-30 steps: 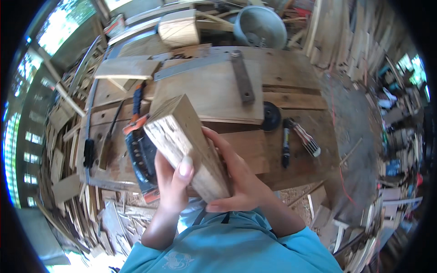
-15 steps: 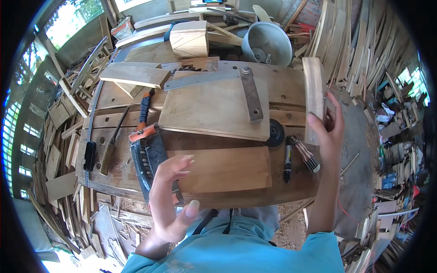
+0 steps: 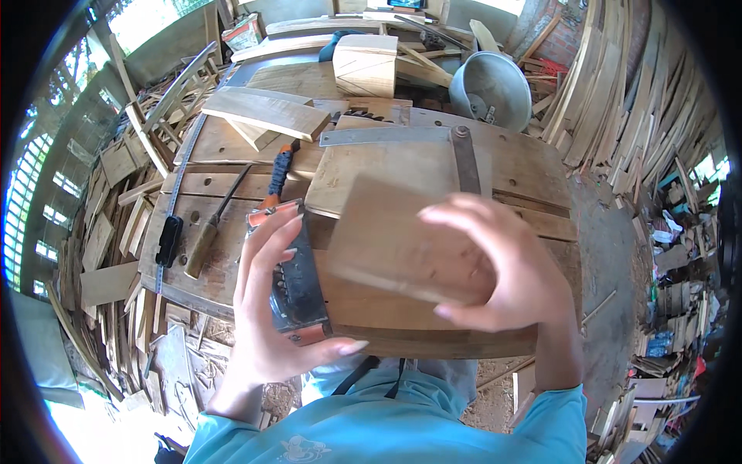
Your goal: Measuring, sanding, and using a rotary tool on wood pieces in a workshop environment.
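Observation:
My right hand (image 3: 522,271) grips a flat wooden board (image 3: 386,236) by its right end, thumb below and fingers above; the board is smeared by motion. It hangs tilted over the bench, in front of a wide panel (image 3: 348,170) on which a metal sliding bevel (image 3: 468,158) rests. My left hand (image 3: 267,317) is open, thumb and fingers apart, left of the held board and touching nothing that I can make out. Beneath and beside it lies a dark tool with orange ends (image 3: 297,271) and a cord-wrapped handle (image 3: 281,172).
On the bench's left lie a wooden-handled tool with a thin shaft (image 3: 202,247) and a long metal rule with a black slider (image 3: 168,241). Farther back are stacked planks (image 3: 267,112), a wooden block (image 3: 365,66) and a metal pot (image 3: 491,89). Timber (image 3: 626,100) leans at the right.
My right hand has brought the board from upright at the right to tilted over the bench's middle. My left hand stays open, shifted slightly left. The view has shifted a little.

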A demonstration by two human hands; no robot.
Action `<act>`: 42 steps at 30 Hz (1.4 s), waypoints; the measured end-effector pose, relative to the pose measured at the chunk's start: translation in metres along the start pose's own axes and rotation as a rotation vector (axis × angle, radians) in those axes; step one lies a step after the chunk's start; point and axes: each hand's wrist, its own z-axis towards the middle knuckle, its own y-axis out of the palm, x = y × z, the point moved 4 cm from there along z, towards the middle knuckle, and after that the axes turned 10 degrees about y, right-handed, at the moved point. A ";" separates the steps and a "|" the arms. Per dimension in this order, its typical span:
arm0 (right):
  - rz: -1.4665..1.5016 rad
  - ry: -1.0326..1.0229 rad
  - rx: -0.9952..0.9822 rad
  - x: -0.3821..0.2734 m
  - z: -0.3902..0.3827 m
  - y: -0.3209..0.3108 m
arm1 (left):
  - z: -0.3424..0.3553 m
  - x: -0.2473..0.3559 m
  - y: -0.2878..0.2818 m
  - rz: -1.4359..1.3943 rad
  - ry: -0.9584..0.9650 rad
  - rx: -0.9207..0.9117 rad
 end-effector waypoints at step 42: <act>-0.130 0.167 0.377 0.044 -0.037 -0.023 | -0.092 -0.366 -0.327 0.926 -0.904 0.221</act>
